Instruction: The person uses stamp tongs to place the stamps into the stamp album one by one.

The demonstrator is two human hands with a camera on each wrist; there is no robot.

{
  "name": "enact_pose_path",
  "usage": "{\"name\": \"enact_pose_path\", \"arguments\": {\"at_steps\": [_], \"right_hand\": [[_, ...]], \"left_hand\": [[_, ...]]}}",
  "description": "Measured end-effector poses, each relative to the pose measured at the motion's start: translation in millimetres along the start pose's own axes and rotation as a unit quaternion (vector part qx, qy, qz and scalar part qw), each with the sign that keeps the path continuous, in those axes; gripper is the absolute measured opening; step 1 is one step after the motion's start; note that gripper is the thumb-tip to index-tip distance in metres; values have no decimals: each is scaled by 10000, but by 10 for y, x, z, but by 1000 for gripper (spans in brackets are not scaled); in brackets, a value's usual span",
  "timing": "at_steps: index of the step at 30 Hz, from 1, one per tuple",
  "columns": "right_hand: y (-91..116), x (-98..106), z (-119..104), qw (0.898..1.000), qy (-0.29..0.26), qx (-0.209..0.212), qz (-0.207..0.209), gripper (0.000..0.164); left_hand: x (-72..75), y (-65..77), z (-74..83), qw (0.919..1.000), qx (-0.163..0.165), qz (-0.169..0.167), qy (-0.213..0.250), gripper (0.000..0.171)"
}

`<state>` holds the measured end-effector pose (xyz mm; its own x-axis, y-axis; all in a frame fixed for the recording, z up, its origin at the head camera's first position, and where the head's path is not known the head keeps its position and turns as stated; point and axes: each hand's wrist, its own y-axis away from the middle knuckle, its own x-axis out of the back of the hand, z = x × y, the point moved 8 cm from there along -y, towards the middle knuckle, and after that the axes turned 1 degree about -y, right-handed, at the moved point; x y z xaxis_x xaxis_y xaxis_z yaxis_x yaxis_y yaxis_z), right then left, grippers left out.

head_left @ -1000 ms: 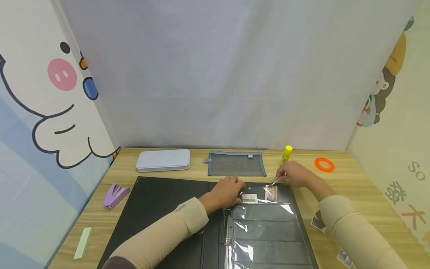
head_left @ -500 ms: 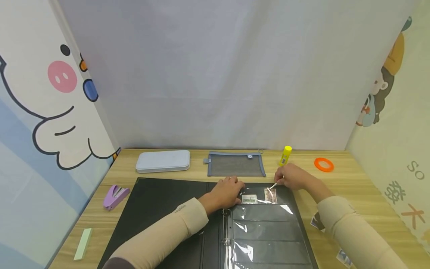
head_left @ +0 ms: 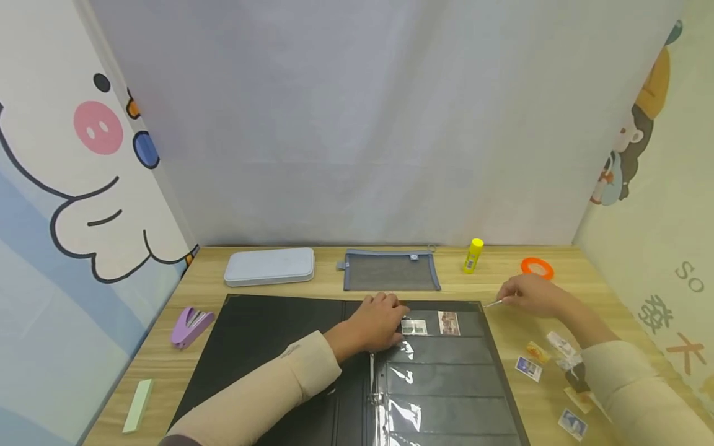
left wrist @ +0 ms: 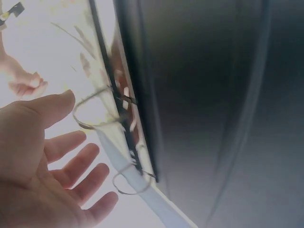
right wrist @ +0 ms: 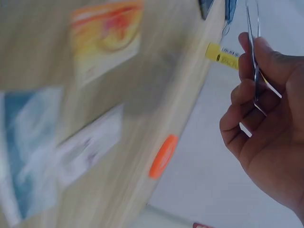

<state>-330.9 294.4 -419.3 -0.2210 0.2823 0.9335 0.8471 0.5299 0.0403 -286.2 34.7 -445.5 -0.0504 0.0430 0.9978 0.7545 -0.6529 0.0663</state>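
Observation:
In the head view my left hand (head_left: 372,322) rests near the top of the open black ring binder (head_left: 273,347), beside its spine. The left wrist view shows that hand's fingers (left wrist: 78,164) loosely bent, with nothing in them. My right hand (head_left: 530,294) pinches a pair of metal tweezers (right wrist: 254,52), whose tips are beyond the page's upper right corner. Two postage stamps sit in the top strip of the clear-pocket page (head_left: 452,353): a greenish stamp (head_left: 414,327) near my left fingers and a reddish-brown stamp (head_left: 449,323) right of it.
Loose stamps, including a blue one (head_left: 572,424) and an orange one (head_left: 538,352), lie right of the binder. Behind stand a yellow glue stick (head_left: 473,256), an orange ring (head_left: 537,268), a mesh pouch (head_left: 392,272) and a pale case (head_left: 270,266). A purple stapler-like tool (head_left: 191,327) lies left.
My right hand has moved right with the tweezers, away from the reddish-brown stamp, which stays in the top strip. More loose stamps show at right. My left hand stays nearly in place.

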Motion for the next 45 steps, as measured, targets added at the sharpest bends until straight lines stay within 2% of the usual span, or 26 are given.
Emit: {"name": "enact_pose_path", "arguments": {"at_steps": [3, 7, 13, 17, 24, 30, 36, 40, 45], "right_hand": [[228, 0, 37, 9998, 128, 135, -7, 9], [491, -40, 116, 9999, 119, 111, -49, 9], [762, -152, 216, 9985, -366, -231, -336, 7], [858, -223, 217, 9961, -668, -221, -538, 7], [910, -260, 173, 9936, -925, 187, -621, 20], [916, -285, 145, 9920, -946, 124, -824, 15], [894, -299, 203, 9910, -974, 3, -918, 17], [836, -178, 203, 9946, -789, 79, -666, 14], [684, 64, 61, 9985, -271, 465, -37, 11]], "left_hand": [[20, 80, 48, 9999, -71, -102, -71, 55], [-12, 167, 72, 9997, -27, -210, -148, 57], [-97, 227, 106, 9993, -15, -210, -320, 56], [-115, 247, 120, 9993, -3, -186, -327, 57], [-129, 278, 146, 9997, -81, -70, -240, 54], [-134, 255, 142, 9999, -58, 98, -34, 54], [-151, 202, 126, 9996, 24, 70, 279, 51], [-161, 175, 118, 9987, 107, -62, 504, 57], [-173, 157, 113, 9972, 182, -253, 684, 62]]}}
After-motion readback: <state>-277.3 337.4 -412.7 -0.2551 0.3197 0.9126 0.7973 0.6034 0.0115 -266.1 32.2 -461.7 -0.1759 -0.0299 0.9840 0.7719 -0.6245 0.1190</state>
